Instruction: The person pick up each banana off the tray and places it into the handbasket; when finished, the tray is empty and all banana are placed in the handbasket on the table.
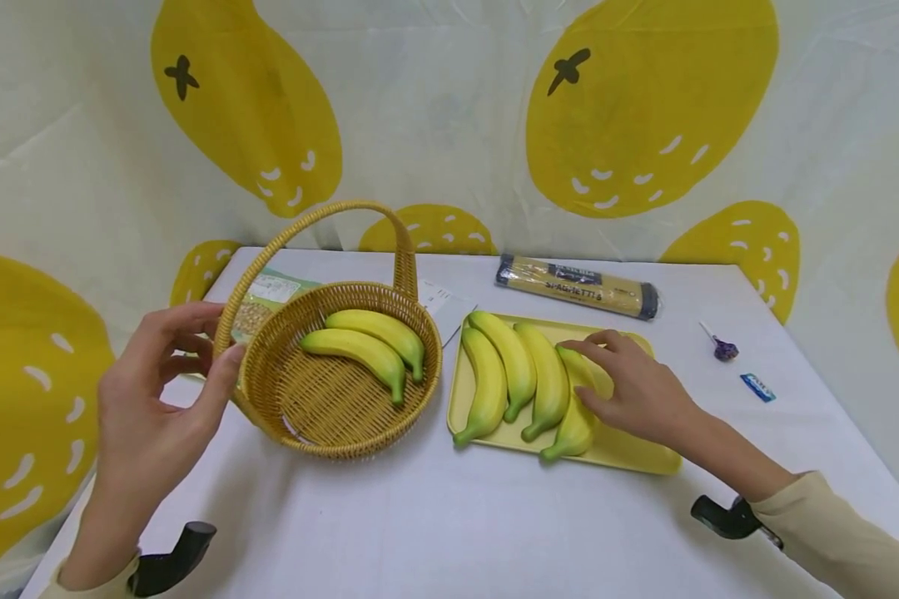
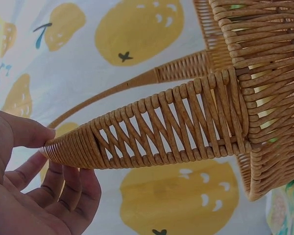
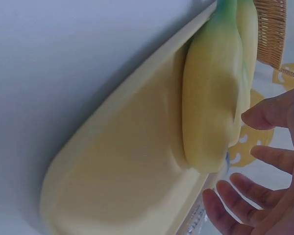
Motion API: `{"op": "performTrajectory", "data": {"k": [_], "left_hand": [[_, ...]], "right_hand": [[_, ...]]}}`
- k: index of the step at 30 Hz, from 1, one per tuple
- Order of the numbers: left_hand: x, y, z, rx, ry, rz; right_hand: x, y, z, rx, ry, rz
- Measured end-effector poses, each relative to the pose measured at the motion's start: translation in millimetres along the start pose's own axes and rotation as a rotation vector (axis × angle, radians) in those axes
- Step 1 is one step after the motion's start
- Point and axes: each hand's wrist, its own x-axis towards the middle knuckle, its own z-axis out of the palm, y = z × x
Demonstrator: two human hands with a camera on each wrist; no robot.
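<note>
On the left, my left hand [image 1: 150,416] pinches the side of the tall handle [image 2: 137,125] of a round wicker basket [image 1: 318,416]. Two yellow bananas [image 1: 355,353] with green tips lie inside it. Beside the basket, a pale yellow tray [image 1: 637,453] carries several more bananas [image 1: 487,387] lying side by side. Over the tray's right part hovers my right hand [image 1: 637,387], fingers spread and loosely bent around the rightmost banana [image 3: 210,98]. In the right wrist view its thumb is close to that banana, and nothing is gripped.
Behind the tray lies a pack of spaghetti [image 1: 577,287]. A lollipop [image 1: 722,348] and a small blue wrapped packet [image 1: 757,387] are at the right. A green printed packet [image 1: 258,304] lies behind the basket. A fruit-patterned curtain [image 1: 434,108] hangs along the table's back edge.
</note>
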Motion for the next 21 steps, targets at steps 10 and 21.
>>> {"op": "performTrajectory", "data": {"k": [10,21], "left_hand": [[-0.8,-2.3,-0.5,-0.001,0.002,0.003],[-2.1,-2.7,-0.2,0.007,0.005,0.003]], "right_hand": [[-8,-1,12,0.003,0.016,0.054],[-7,0,17,-0.037,0.005,0.094]]}}
